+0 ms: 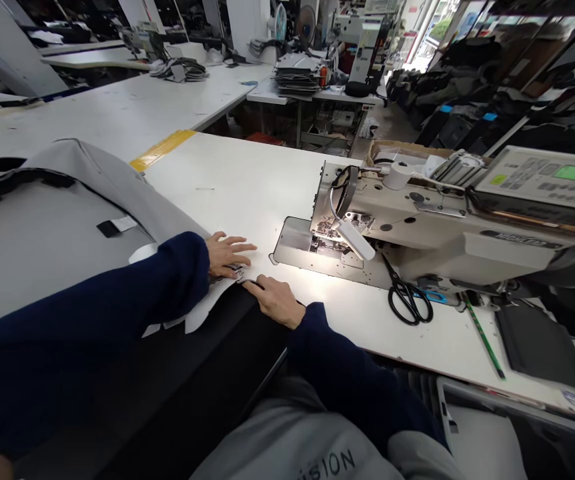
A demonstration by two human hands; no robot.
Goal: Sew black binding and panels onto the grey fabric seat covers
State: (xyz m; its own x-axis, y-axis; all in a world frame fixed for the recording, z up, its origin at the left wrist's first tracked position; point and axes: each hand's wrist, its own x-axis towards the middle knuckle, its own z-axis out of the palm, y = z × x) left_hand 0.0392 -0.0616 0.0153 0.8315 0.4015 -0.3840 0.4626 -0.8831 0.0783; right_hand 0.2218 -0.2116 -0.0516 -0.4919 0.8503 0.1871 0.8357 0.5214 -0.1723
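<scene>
Fingers spread, my left hand (223, 255) presses flat on the edge of the fabric, beside the white table surface. My right hand (276, 300) pinches the corner of the black fabric (217, 360) between thumb and fingers, just right of my left hand. A large grey fabric piece (112, 187) with dark edging spreads over the table at the left, under my left sleeve. White strips (207, 310) hang below my left wrist. A sewing machine (417, 227) stands to the right of both hands, its lamp lit over the metal plate.
Black scissors (410, 303) lie by the machine base, and a green pencil (485, 339) lies farther right. A dark flat pouch (540, 343) is near the right edge. Yellow tape (162, 150) marks the table. Stacked dark pieces (296, 75) stand on a table behind.
</scene>
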